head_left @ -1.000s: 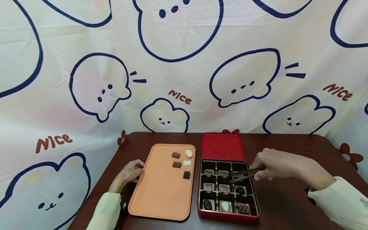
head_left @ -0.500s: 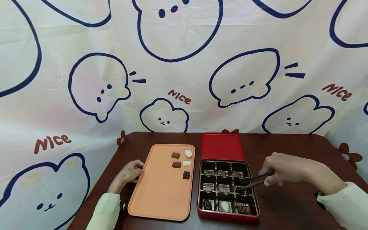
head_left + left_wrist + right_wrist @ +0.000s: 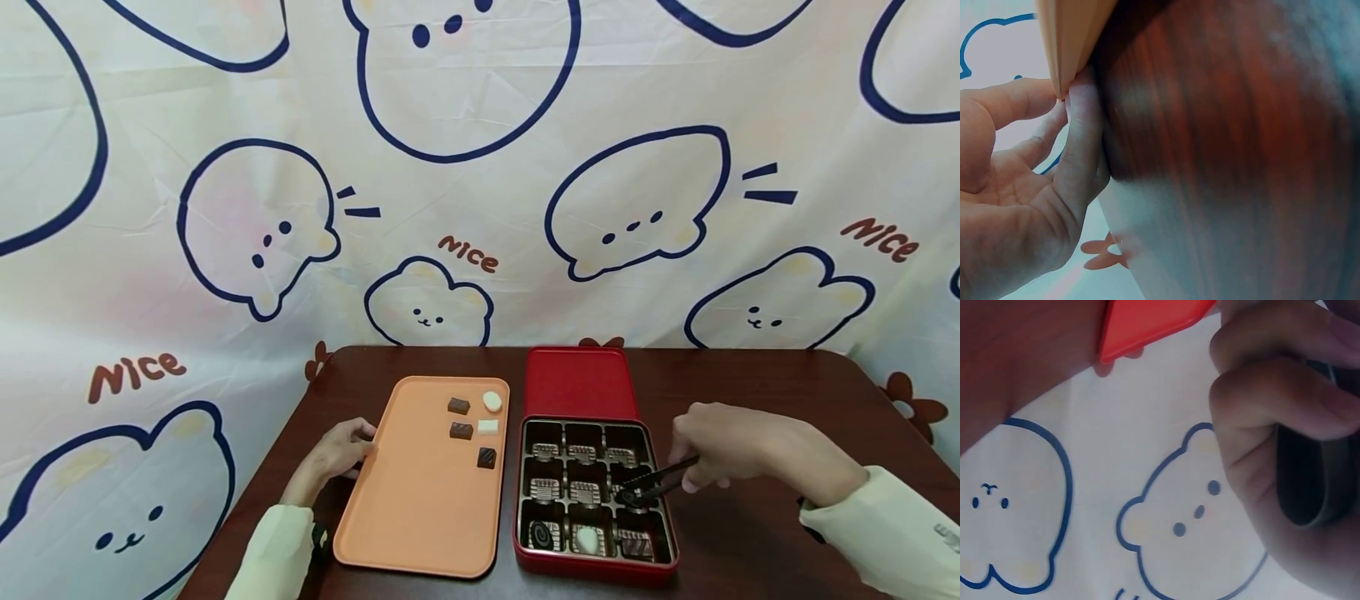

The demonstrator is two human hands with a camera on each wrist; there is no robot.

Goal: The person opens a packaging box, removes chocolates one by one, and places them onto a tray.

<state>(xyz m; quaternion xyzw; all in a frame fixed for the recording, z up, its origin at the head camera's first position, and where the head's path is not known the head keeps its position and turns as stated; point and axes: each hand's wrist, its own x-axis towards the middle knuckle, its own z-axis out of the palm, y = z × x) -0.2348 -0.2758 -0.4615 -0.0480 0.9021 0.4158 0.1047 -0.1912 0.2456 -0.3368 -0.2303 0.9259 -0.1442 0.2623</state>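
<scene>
- Tongs [image 3: 665,472] clasped in right hand [image 3: 720,446]; dark chocolate [image 3: 628,498] at their tips, left of that grip, bite unclear.
- Left hand [image 3: 339,450] pinches tray [image 3: 420,500] by its edge.
- I'd squeeze evenly before lifting straight.

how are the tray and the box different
The tray is pale orange, shallow and undivided; the box is red, deeper and divided three by three. The left hand pinches the tray's edge, while black tongs reach into the box. Both rest on the table and hold small chocolate-like pieces.
</scene>
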